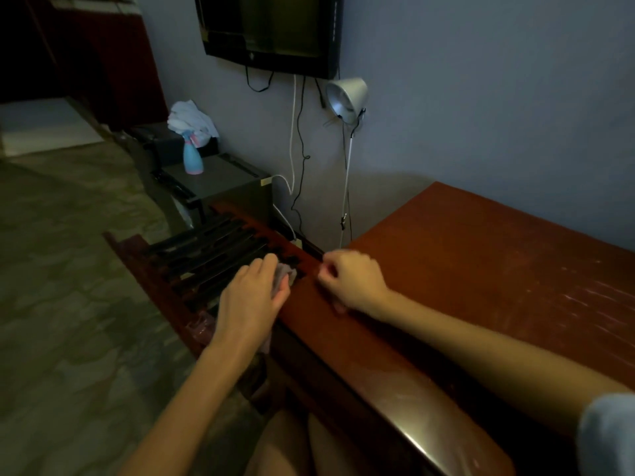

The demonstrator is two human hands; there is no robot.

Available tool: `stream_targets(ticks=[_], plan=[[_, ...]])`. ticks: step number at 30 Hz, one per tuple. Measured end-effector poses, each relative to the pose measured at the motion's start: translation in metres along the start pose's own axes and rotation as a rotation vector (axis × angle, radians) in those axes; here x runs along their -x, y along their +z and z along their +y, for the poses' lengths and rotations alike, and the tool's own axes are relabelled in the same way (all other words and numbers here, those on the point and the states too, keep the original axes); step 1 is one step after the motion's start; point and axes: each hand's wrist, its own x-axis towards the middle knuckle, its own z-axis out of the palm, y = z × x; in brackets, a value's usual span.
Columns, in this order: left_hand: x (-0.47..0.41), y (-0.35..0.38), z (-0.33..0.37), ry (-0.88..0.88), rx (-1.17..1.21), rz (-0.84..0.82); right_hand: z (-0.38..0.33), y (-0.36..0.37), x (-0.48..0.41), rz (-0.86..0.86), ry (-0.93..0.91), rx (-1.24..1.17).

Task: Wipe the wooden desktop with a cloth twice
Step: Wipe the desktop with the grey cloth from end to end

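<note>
The reddish-brown wooden desktop fills the right side of the view and shows pale streaks. My left hand holds a small greyish cloth at the desk's left edge, with the cloth bunched under its fingers and a bit of it hanging below the wrist. My right hand rests on the desktop just to the right of it, its fingers curled with nothing visible in them. Both forearms reach in from the bottom of the frame.
A slatted wooden chair stands against the desk's left side. Beyond it sit a dark box, a blue spray bottle and white cloths. A clamp lamp, cables and a wall screen are behind.
</note>
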Motion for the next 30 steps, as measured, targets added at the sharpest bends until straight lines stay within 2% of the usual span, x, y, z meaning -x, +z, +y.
stream_targets(ticks=[3,6,8,12,16,19,22,25,27,30], plan=[[0.009,-0.018,-0.024,-0.039,-0.03,0.051,0.04,-0.002,-0.038,0.057,0.214,-0.012],[0.013,-0.031,-0.036,-0.065,-0.039,0.08,0.045,0.003,-0.05,0.131,0.294,0.05],[0.011,-0.034,-0.034,-0.075,-0.037,0.084,0.02,0.012,-0.045,0.117,0.234,0.034],[0.005,-0.035,-0.019,-0.068,-0.02,0.091,-0.051,0.024,-0.007,0.012,-0.056,-0.012],[0.006,-0.031,-0.012,-0.069,-0.032,0.086,-0.048,0.012,0.037,-0.029,-0.231,-0.016],[0.009,-0.023,-0.013,-0.059,-0.036,0.047,-0.009,-0.005,0.055,-0.072,-0.173,0.004],[0.011,-0.018,-0.014,-0.048,-0.038,0.024,0.027,-0.018,0.04,-0.008,0.026,0.034],[0.014,-0.02,-0.016,-0.056,-0.049,0.02,0.028,-0.015,0.004,0.046,0.175,0.05],[0.017,-0.025,-0.018,-0.057,-0.053,0.034,0.005,0.0,-0.009,0.052,0.171,0.029],[0.022,-0.034,-0.023,-0.08,-0.056,0.053,-0.052,0.02,0.001,0.009,0.001,-0.022]])
